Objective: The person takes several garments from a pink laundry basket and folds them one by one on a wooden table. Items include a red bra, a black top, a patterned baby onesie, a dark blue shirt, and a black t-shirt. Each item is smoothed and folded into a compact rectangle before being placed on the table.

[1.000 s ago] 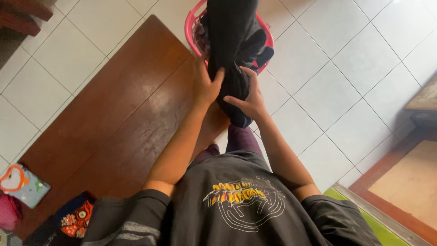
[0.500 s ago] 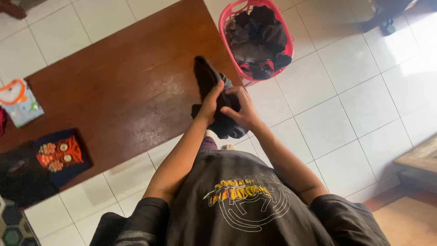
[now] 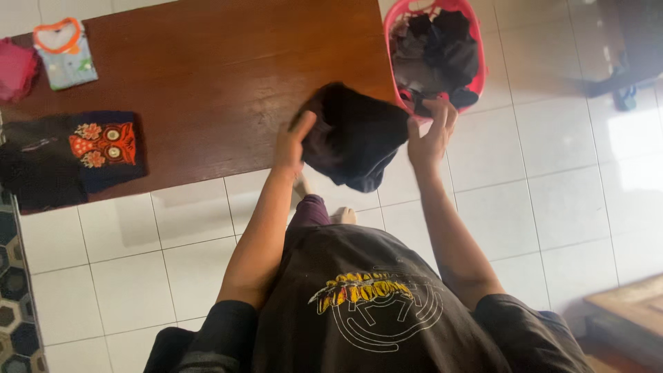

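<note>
Dark crumpled cloth garment [image 3: 356,135] held over brown wooden table [image 3: 207,76] edge

Our left hand [image 3: 290,145] & right hand [image 3: 431,131] pinch its sides, fingers closed on fabric; pink plastic laundry basket [image 3: 396,41] near; loose grip, hem may slip to floor.

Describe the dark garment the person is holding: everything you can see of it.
The dark garment is black, soft cloth, bunched and partly spread, with no print showing. It hangs in the air between the left hand, which grips its left edge, and the right hand, which holds its right edge. It sits over the near edge of the brown wooden table, its lower fold drooping over the white tiles, just beside the pink laundry basket.
</note>
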